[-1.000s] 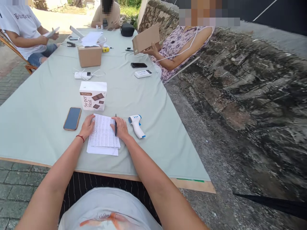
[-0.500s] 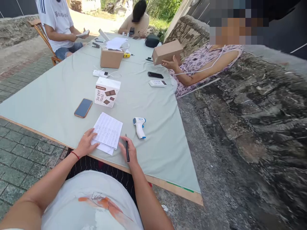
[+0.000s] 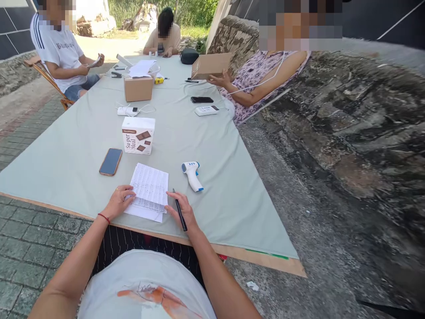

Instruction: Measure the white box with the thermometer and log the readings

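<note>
A small stack of written sheets of paper (image 3: 150, 184) lies near the table's front edge, with its upper sheets raised off the lower one. My left hand (image 3: 120, 202) has its thumb and fingers closed on the left edge of the upper sheets. A black pen (image 3: 180, 210) is tucked in my right hand (image 3: 186, 212), whose fingertips touch the right edge of the same sheets. Just beyond that hand lies a white and blue infrared thermometer (image 3: 192, 176). To the upper left are a phone (image 3: 110, 161) and an upright white "Super Meal" box (image 3: 138, 136).
Farther along the cloth-covered table (image 3: 226, 199) are a cardboard box (image 3: 137, 89) topped with papers, a white device with a cable (image 3: 128, 110), a black phone (image 3: 202, 99) and a white device (image 3: 207, 110). Three people sit around; one on the right holds a cardboard box (image 3: 212, 65).
My view has shifted right and tilted up. The upper sheets have risen and moved over the lower sheet, both hands at their edges. The person on the right has turned the cardboard box.
</note>
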Motion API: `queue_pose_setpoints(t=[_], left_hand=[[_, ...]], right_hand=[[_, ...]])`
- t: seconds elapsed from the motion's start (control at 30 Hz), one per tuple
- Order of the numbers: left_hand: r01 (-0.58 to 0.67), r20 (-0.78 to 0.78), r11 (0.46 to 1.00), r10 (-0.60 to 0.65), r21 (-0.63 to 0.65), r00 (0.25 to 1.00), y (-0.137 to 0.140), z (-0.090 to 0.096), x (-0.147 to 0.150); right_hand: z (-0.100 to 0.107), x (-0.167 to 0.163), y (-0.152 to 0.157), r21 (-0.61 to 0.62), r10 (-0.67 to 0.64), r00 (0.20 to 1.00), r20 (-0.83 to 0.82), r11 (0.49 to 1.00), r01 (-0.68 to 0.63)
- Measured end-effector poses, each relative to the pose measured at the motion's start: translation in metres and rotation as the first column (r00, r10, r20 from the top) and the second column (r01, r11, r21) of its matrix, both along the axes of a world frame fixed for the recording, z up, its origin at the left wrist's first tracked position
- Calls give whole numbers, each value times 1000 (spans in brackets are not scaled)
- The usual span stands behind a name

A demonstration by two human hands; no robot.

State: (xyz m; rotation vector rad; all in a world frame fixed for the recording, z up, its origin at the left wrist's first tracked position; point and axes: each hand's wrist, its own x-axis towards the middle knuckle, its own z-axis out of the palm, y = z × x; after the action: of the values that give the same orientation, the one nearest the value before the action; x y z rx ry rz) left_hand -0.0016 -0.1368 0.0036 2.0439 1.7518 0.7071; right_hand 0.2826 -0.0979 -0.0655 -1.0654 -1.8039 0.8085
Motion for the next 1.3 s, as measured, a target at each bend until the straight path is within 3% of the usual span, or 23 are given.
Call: queue_pose_setpoints(t=[0.13,0.37,0.53,0.73,0.87,1.1,1.3], left_hand=[[-38,64,998,35,56,997,3,-7,6],[-21,106,976,-2,216,994,0,-27,14],[-135,112,955,108,266,988,1,-28,14],[-163,44,958,157,236,987,0,-28,19],[-164,0,961,168,222,986,0,-28,21],[-196,-54,949,215,246,975,2,-38,22],[-204,-173,961,237,188,956,3,-42,27]], right_hand=[[1,-2,1,31,74,997,15,997,-75],[6,-6,1,45,16,995,-102,999,-12],[7,-7,-2,-111,-100,969,-225,991,76],[5,-4,0,-322,-350,898,-265,910,260],[5,-4,4,-408,-443,835,-327,863,298],[10,-8,5,-496,-538,713,-449,814,301],[14,-8,5,-519,-570,649,-503,800,300]])
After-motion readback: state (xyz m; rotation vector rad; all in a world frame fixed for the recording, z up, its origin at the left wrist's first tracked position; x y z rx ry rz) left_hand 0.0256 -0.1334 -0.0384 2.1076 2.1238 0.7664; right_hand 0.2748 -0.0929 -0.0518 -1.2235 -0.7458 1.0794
